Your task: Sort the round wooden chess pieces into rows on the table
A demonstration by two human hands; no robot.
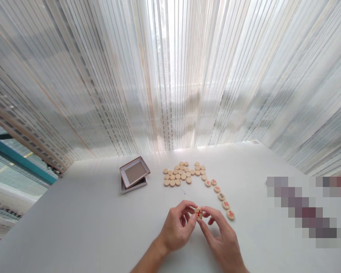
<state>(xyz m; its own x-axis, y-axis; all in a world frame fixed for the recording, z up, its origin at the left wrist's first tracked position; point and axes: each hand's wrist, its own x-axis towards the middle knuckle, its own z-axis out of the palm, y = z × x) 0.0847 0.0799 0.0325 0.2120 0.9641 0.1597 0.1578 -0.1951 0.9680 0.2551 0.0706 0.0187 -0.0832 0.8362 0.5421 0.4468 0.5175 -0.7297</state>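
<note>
Between the fingertips of both hands is a round wooden Chinese chess piece (198,213), its red character turned up towards me. My left hand (179,224) pinches it from the left, and my right hand (220,231) grips its right edge. Beyond my right hand, several face-up pieces run in a slanting line, among them a red one (230,214) at the near end and a black one (221,196). Farther back lie many pieces with plain tops showing, grouped loosely (177,176); their undersides are hidden.
On the white table (88,220), an open box (134,187) stands at the back left with its lid (135,172) tilted across it. Striped translucent curtains (170,76) hang along the far edge. A pixelated patch covers something at the right.
</note>
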